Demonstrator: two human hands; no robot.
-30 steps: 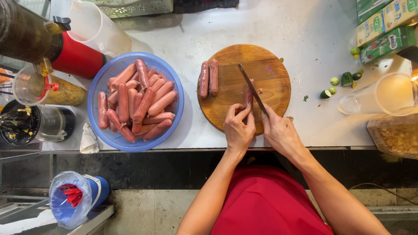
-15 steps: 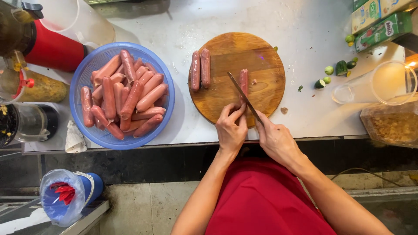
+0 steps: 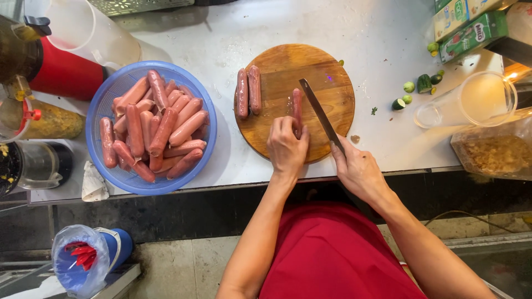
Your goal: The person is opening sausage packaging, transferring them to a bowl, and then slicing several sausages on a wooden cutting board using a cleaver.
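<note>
Your left hand (image 3: 286,148) pins a sausage (image 3: 297,108) on the round wooden board (image 3: 277,66), centre frame. Your right hand (image 3: 357,169) grips a knife (image 3: 320,114), its blade lying just right of that sausage. Two sausages (image 3: 247,92) lie at the board's left; a blue basket (image 3: 191,166) of sausages sits further left.

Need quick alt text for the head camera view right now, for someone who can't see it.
The left hand steadies a sausage on a round wooden board while the right hand holds a knife beside it. Two more sausages lie on the board's left; a blue basket of sausages sits further left.
</note>
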